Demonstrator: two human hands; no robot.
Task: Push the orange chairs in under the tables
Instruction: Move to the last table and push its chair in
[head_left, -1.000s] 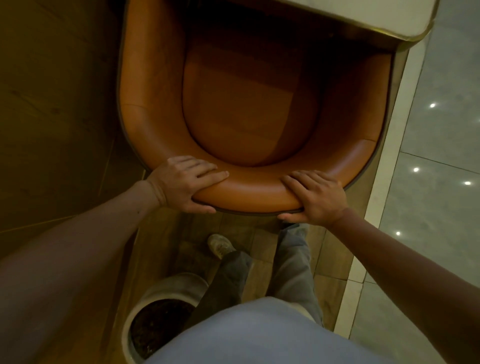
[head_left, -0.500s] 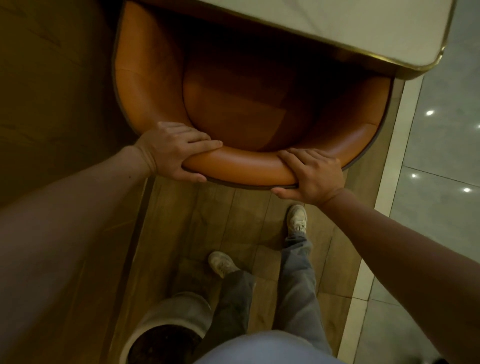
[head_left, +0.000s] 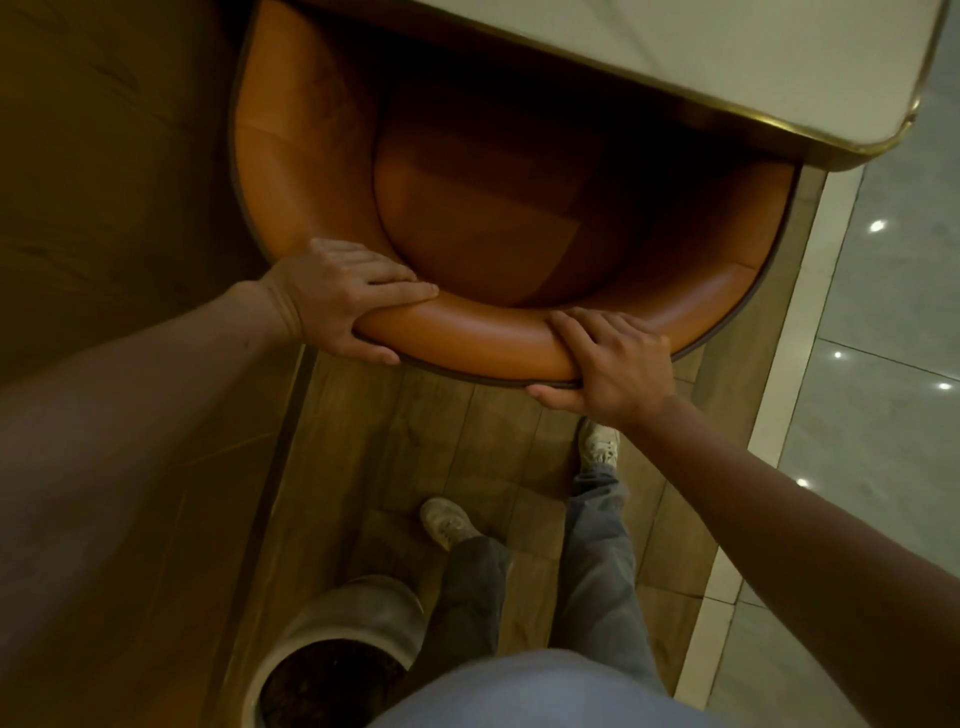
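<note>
A round-backed orange chair (head_left: 483, 343) stands in front of me, its seat partly under a pale table (head_left: 727, 57) with a brass edge. The front of the seat is hidden in the table's shadow. My left hand (head_left: 348, 296) grips the padded top of the backrest on its left side, fingers over the rim and thumb behind. My right hand (head_left: 613, 358) grips the same rim further right, thumb under the back edge.
A dark wooden wall panel (head_left: 104, 182) runs close along the chair's left side. A round grey planter (head_left: 337, 634) stands on the wood floor by my left leg. My feet are behind the chair. Glossy grey tiles (head_left: 872, 389) lie to the right past a pale strip.
The chair has slid forward, further under the table, which now covers more of the seat. I have stepped forward with it, and both hands keep their grip on the backrest.
</note>
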